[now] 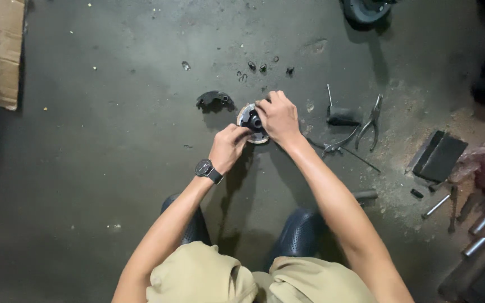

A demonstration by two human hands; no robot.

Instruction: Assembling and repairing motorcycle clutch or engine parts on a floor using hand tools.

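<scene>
A: What is held, and where?

B: A round metal disc (pixel 252 120) with a dark hub is held just above the concrete floor (pixel 113 168); its rim is gripped by the closed left hand (pixel 228 147); the right hand (pixel 278 116) is closed over its top.

A: What helps here?

B: The disc should be kept level and braced; a curved black part (pixel 214 100) lies beside it, pliers (pixel 370 120) further right.

- Left of the left hand (pixel 228 147): bare concrete floor (pixel 96 168), open passage.
- Just beyond it: curved black part (pixel 214 100).
- Right of the right hand (pixel 279 116): pliers (pixel 370 120), black block (pixel 343 116), thin rod (pixel 360 159) obstruct.
- Beyond both hands: small loose pieces (pixel 262 67).
</scene>
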